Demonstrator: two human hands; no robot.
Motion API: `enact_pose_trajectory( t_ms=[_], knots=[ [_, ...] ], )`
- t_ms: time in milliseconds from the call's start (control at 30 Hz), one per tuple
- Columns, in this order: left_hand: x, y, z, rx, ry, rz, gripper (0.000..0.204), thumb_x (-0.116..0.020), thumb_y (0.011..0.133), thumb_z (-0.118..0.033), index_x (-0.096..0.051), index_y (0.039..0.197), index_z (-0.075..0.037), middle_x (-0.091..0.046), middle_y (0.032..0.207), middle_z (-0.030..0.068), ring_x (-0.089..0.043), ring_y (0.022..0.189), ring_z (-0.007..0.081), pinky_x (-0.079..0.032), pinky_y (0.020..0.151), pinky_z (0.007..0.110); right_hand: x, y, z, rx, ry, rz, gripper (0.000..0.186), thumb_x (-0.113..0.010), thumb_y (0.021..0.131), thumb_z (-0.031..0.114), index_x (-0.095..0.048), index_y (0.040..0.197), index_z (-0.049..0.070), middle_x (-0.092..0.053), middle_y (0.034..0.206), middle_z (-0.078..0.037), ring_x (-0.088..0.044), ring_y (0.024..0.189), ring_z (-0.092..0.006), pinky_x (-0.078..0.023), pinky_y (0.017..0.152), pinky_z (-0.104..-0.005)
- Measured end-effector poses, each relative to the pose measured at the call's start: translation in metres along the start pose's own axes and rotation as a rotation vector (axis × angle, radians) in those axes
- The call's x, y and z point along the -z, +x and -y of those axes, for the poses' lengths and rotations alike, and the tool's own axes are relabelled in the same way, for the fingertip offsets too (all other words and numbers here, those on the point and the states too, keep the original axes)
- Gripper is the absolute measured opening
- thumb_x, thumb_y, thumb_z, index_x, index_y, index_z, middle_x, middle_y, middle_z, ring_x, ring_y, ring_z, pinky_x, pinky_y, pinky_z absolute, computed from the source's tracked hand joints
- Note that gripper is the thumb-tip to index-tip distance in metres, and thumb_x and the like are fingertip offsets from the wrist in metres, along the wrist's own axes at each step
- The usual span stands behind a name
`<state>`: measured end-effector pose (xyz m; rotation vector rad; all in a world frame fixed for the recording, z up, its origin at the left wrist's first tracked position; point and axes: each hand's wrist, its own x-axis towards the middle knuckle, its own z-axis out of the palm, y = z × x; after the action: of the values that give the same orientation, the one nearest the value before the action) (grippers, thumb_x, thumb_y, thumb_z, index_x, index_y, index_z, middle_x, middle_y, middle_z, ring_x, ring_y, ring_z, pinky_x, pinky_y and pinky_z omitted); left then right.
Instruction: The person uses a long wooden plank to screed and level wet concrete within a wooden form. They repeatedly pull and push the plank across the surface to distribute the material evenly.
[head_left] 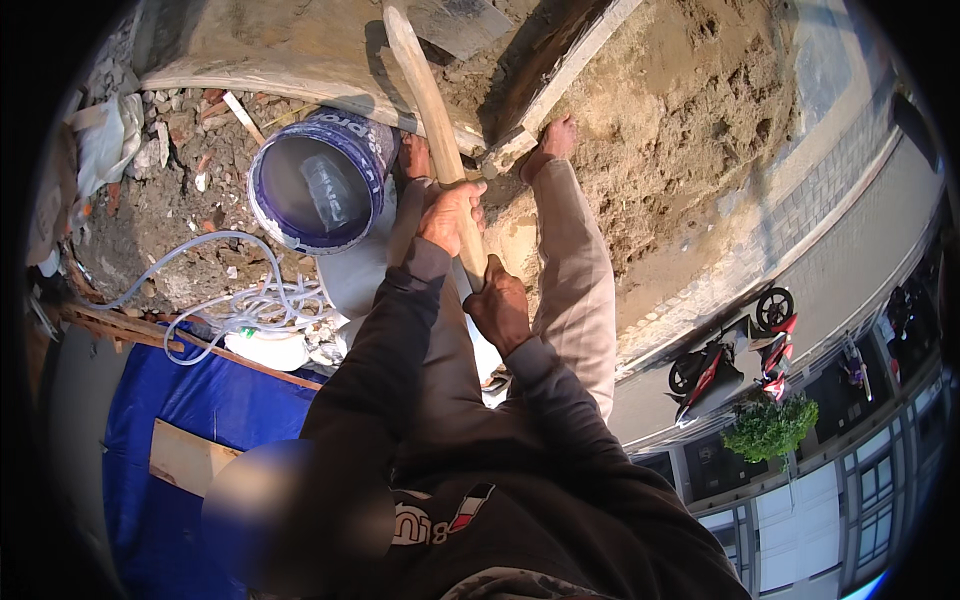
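My left hand point(452, 215) grips a long, pale, curved wooden handle point(432, 110) running up to the top edge, where its far end is cut off. Lower on the same handle my right hand point(500, 305) is closed around it. My bare feet stand either side of the handle, the right one point(553, 145) beside a dirty wooden board point(568, 65) that stands slanting away from me. Left of my left hand sits a purple-blue bucket point(378, 165) of grey, murky water with something clear and shiny inside.
Sandy soil point(680, 170) covers the right side, bordered by paving and a street with parked motorbikes point(730, 365), a small tree point(770, 430) and a distant person point(855, 368). At left lie rubble point(160, 200), a coiled clear hose point(270, 305) and a blue tarp point(150, 390) with a board.
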<state>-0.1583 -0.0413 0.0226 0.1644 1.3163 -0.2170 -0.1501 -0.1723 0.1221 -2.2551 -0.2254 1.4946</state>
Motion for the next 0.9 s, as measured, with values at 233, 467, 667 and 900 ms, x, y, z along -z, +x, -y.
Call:
enact_pose_trajectory(
  t_ms=[233,467,667,900],
  knots=[
    [0.003,0.015,0.010,-0.017,0.133,-0.013,0.019,-0.070,0.074,-0.019,-0.053,0.076,-0.010,-0.047,0.066,0.0004,-0.048,0.052,0.0149,-0.042,0.048,0.034,-0.018,0.019,-0.029,-0.077,0.040,-0.018,0.033,-0.065,0.059,0.004,-0.049,0.087,-0.001,-0.058,0.067,-0.025,-0.060,0.067,-0.0421,-0.048,0.062,-0.0418],
    [0.057,0.055,0.056,0.186,0.099,-0.124,0.020,-0.070,0.073,-0.020,-0.053,0.078,-0.012,-0.046,0.070,0.0003,-0.048,0.054,0.0166,-0.042,0.050,0.036,-0.021,0.007,-0.032,-0.166,0.042,0.124,0.041,-0.073,0.052,0.009,-0.053,0.086,-0.002,-0.062,0.077,-0.026,-0.061,0.077,-0.0426,-0.048,0.071,-0.0461],
    [0.025,0.023,0.034,0.072,0.220,-0.141,0.027,-0.074,0.073,-0.023,-0.050,0.079,-0.012,-0.046,0.067,-0.0010,-0.047,0.054,0.0119,-0.042,0.047,0.030,-0.035,0.001,-0.027,-0.152,0.554,0.049,0.036,-0.071,0.055,0.002,-0.057,0.088,-0.001,-0.064,0.077,-0.018,-0.062,0.072,-0.0307,-0.048,0.068,-0.0384],
    [-0.021,-0.004,0.007,-0.209,0.422,-0.087,0.031,-0.071,0.076,-0.010,-0.045,0.093,-0.007,-0.047,0.064,0.0010,-0.047,0.047,0.0111,-0.043,0.041,0.027,-0.019,0.012,-0.013,-0.262,1.030,0.208,0.022,-0.060,0.066,-0.002,-0.053,0.086,0.002,-0.052,0.063,-0.002,-0.049,0.050,-0.0119,-0.041,0.048,-0.0269]
  ],
)
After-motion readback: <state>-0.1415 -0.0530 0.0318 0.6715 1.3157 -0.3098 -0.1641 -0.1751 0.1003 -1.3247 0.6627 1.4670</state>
